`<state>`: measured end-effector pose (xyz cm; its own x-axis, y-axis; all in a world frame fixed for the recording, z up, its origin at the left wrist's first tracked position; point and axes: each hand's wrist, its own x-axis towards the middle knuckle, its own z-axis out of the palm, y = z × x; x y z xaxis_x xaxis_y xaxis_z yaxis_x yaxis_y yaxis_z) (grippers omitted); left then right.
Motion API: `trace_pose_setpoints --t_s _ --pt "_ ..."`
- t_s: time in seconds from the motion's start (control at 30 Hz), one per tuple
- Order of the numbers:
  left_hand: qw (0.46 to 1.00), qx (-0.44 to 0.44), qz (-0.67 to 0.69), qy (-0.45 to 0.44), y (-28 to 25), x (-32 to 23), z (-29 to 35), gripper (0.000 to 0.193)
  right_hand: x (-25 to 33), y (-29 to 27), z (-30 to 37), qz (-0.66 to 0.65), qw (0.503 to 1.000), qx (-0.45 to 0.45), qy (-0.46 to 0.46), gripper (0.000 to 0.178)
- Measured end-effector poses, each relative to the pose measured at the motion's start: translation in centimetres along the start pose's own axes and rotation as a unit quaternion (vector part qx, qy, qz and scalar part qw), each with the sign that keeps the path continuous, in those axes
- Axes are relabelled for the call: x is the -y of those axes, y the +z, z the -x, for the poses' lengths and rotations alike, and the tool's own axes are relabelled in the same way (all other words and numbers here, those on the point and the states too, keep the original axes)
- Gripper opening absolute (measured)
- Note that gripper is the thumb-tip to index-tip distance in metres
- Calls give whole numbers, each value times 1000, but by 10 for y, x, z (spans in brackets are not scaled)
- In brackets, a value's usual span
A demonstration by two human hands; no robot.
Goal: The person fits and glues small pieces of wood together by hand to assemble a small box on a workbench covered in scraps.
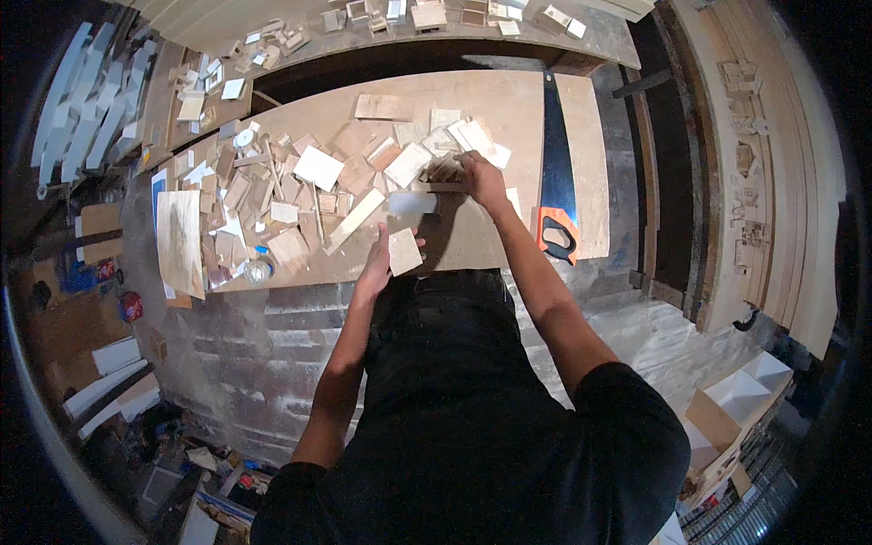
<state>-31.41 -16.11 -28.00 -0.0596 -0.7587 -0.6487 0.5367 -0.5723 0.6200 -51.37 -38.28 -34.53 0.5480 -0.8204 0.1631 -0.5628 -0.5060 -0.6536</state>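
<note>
My left hand [375, 264] is near the table's front edge, its fingers closed around a small, pale square wood block [405, 252]. Farther forward, my right hand [485, 181] reaches over the heap of offcuts. Its fingers are bent around the edge of a shaded flat piece of wood [444, 171], partly hidden by the hand. Loose pale wood offcuts [408, 164] lie just beyond and to the left of it. A whitish flat piece [411, 203] rests on the table between my two hands.
A handsaw [558, 154] with an orange and black handle lies at the right of the plywood table [584, 173]. Mixed offcuts [238, 193] cover the left side, with a small clear jar [258, 271] at the front. Behind stands a shelf [509, 41] bearing small wooden pieces.
</note>
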Motion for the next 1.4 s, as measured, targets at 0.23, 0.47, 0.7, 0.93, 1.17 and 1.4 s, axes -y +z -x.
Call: trace_pose_setpoints --t_s 0.23,0.47,0.7,0.93,1.17,1.4 --pt "996 -86 -14 -7 4 10 4 91 -28 -8 -9 83 987 131 37 21" --pt "996 -86 17 8 4 5 3 84 -44 -39 35 -55 983 71 158 23" --pt "998 -34 -14 51 55 -51 -2 74 39 -75 62 -519 810 83 259 7" --pt "994 16 -16 111 78 -77 -24 49 145 -92 58 -322 931 -48 163 21" --pt "985 37 -36 166 87 -85 -20 32 169 -100 57 -171 973 -103 113 28" --pt "992 53 31 114 92 -105 -10 33 169 -109 57 -251 958 -35 136 17"
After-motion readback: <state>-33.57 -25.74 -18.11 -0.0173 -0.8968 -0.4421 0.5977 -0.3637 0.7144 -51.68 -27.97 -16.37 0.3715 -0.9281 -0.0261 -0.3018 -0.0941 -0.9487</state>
